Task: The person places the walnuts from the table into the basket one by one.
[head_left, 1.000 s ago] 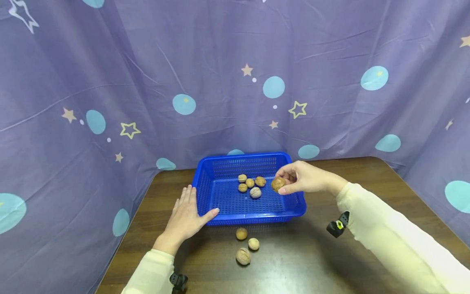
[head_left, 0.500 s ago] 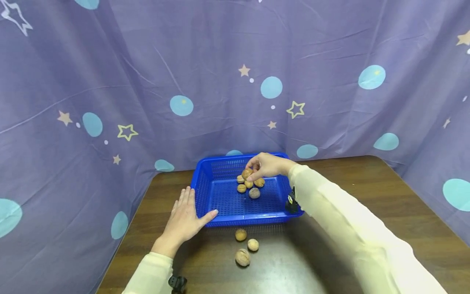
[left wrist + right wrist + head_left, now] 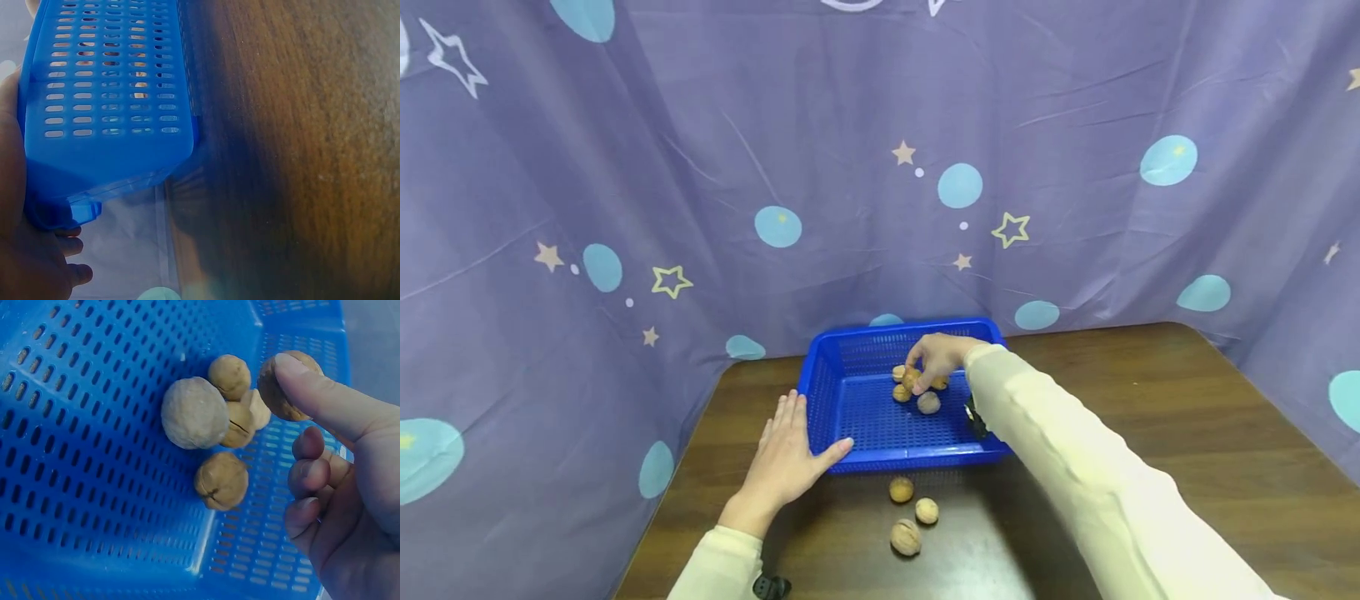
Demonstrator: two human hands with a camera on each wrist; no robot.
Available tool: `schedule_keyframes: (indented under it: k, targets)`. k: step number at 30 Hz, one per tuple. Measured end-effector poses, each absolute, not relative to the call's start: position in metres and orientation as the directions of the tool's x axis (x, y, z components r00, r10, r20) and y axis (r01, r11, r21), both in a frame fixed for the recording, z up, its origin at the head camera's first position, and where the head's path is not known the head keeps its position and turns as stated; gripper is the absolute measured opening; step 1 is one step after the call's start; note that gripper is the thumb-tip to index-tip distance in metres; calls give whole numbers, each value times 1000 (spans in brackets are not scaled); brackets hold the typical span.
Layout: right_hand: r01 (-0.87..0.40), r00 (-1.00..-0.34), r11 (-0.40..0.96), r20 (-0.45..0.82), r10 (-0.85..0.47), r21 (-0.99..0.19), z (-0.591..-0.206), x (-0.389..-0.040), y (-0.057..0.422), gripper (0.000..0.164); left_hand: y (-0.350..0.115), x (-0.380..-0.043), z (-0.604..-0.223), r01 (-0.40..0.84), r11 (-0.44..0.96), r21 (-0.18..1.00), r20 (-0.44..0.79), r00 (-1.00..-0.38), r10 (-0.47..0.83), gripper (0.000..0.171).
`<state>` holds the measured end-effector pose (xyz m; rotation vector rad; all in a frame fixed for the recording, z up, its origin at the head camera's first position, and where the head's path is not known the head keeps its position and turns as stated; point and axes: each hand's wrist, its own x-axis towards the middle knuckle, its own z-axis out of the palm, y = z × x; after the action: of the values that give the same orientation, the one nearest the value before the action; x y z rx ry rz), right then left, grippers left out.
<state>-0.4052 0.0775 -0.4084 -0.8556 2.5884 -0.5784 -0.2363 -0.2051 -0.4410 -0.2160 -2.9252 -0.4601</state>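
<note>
My right hand [image 3: 942,357] is low inside the blue basket [image 3: 910,457], pinching a brown walnut [image 3: 275,394] between thumb and fingertips. In the right wrist view, that walnut hangs beside several others lying on the basket floor, among them a large pale walnut [image 3: 195,412] and a brown one [image 3: 222,481]. My left hand [image 3: 786,450] rests on the basket's left front corner with straight fingers along the side and thumb over the front rim. From the left wrist, the slotted basket wall [image 3: 106,156] shows beside that hand.
On the brown wooden table [image 3: 1150,400], three more walnuts lie in front of the basket: a round one [image 3: 901,489], a small pale one [image 3: 927,511] and a larger one [image 3: 906,537]. A purple patterned curtain [image 3: 850,125] hangs behind the table.
My right hand has carried its walnut from the basket's right side leftward, then down to the walnuts inside. The left hand stays on the basket; the head view shifts slightly.
</note>
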Motion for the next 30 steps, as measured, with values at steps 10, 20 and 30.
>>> schedule_keyframes:
  k: [10,20,30]
  targets:
    - [-522,-698,720,-257,-669,-456,-435,-402,63,36,-206,-235,-445,157,946,285,179,-978,108,120]
    - [-500,-683,696,-259,-683,-515,-439,-403,70,33,-205,-235,-442,170,943,288,190,-975,117,117]
    - [-533,-685,641,-163,-710,-553,-380,-390,87,42,-207,-237,-441,168,945,282,188,-975,118,117]
